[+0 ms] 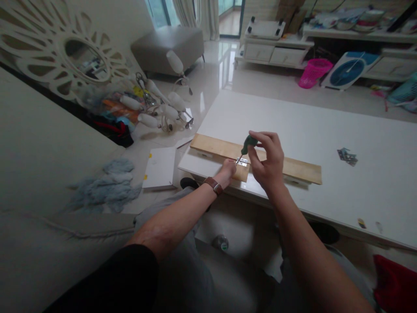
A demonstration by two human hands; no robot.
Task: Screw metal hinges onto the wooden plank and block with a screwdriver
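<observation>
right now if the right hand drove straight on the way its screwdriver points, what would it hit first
Most likely the small metal hinge on the wooden board: the right hand holds the green-handled screwdriver tip-down over it, close beside the left hand. Whether the tip already touches is unclear.

A pink basket (315, 71) and a blue fan (347, 71) stood on the floor beyond the counter (293, 117); a grey ottoman (169, 48) sat behind a chandelier (163, 111) lying beside a round mirror (85, 59).

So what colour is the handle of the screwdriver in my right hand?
Dark green; the screwdriver's rounded handle shows best in the head view.
</observation>
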